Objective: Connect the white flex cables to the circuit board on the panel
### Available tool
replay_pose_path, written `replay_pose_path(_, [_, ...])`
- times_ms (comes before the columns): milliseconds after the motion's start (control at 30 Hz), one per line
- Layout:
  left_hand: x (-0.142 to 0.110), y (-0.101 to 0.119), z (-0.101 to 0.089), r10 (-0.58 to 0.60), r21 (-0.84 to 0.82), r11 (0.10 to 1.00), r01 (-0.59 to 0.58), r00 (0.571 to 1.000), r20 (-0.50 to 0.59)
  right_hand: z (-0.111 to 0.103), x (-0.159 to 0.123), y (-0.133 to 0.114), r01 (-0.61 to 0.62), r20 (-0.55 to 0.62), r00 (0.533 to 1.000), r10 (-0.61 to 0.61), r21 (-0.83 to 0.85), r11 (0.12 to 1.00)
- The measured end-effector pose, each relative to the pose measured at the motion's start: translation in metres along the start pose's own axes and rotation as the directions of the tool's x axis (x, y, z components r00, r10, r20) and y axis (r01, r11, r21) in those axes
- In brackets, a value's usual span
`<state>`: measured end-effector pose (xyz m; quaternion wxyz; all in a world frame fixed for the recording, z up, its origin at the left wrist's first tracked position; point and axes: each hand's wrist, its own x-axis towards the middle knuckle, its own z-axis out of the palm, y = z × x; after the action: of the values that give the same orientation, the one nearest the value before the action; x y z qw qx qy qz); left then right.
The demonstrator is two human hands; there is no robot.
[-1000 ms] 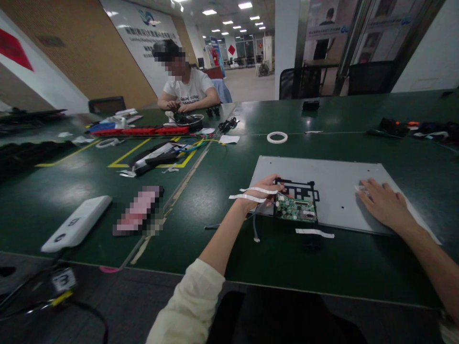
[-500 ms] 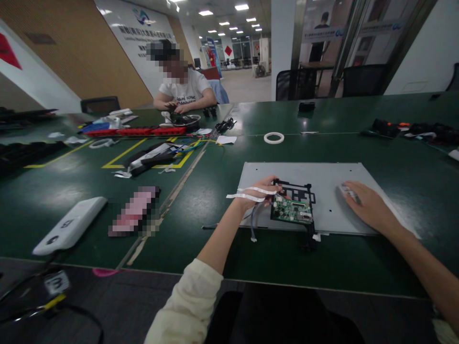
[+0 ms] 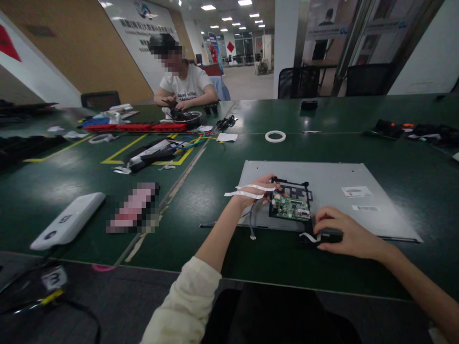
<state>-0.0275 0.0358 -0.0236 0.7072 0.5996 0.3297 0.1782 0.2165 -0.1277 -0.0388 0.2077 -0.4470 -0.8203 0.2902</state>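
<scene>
A grey metal panel (image 3: 333, 177) lies flat on the green table. At its near left corner sits a green circuit board (image 3: 289, 207) in a black frame (image 3: 294, 189). My left hand (image 3: 258, 189) rests at the panel's left edge beside the board, fingers curled, with white tape strips (image 3: 247, 191) stuck across its back. My right hand (image 3: 346, 233) is closed round a small black object (image 3: 330, 234) on the table just in front of the panel, next to a white tape strip (image 3: 306, 236). Thin wires (image 3: 252, 220) hang from the board's left side.
A roll of white tape (image 3: 275, 136) lies beyond the panel. To the left are a white device (image 3: 67, 220), black parts with cables (image 3: 154, 156) and yellow floor-style markings. Another person (image 3: 182, 81) works at the far side. Dark tools (image 3: 412, 130) lie at far right.
My right hand left the panel's right part and came down to the table's near side, closing on the small black object. White labels on the panel are now uncovered. My left hand stayed.
</scene>
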Motion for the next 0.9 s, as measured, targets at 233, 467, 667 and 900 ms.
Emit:
replay_pose_path(233, [-0.007,0.007,0.006,0.010,0.001,1.000,-0.010,1.000,0.002,0.005,0.002,0.005,0.095,-0.031,0.995,-0.093,0.064,0.993])
replay_pose_path(467, [-0.008,0.015,0.011,-0.038,0.014,0.999,0.039,0.999,-0.018,-0.003,0.002,0.007,0.038,0.004,0.999,-0.041,0.282,0.959])
replay_pose_path(667, [-0.009,0.016,0.012,-0.044,0.006,0.999,0.045,0.997,-0.057,-0.005,-0.008,0.016,0.084,-0.038,0.996,-0.074,0.499,0.862])
replay_pose_path(900, [-0.009,0.014,0.010,-0.052,0.030,0.998,0.052,0.998,-0.019,-0.022,-0.016,0.039,0.085,-0.452,0.816,0.361,0.711,0.698])
